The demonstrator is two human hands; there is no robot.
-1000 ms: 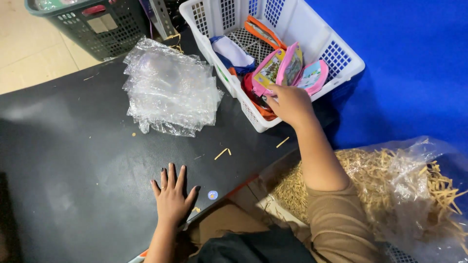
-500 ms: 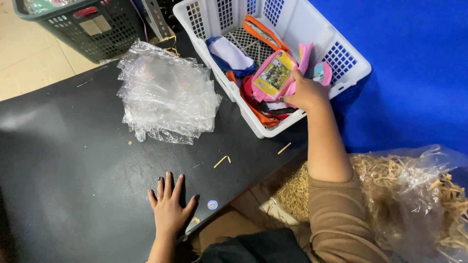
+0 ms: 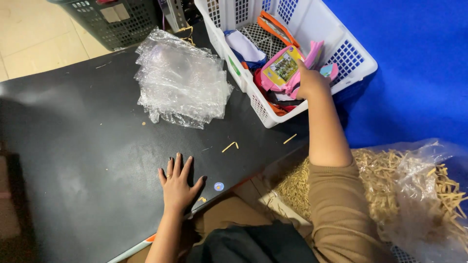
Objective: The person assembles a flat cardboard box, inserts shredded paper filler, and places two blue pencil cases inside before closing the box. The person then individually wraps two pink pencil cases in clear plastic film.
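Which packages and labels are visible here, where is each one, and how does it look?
Pink toy package: in the white basket, at the right hand; flat, yellow front panel.
Clear plastic bags: stacked on the black table, left of the basket; crinkled, see-through.
Round sticker: table edge, beside the left hand; small, blue.
Tan labels: on the dark basket; rectangular.

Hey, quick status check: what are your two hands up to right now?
Left hand flat on black table, holding nothing. Right hand in white basket, gripping pink toy. Bubble-wrap stack beside basket, not blocking.
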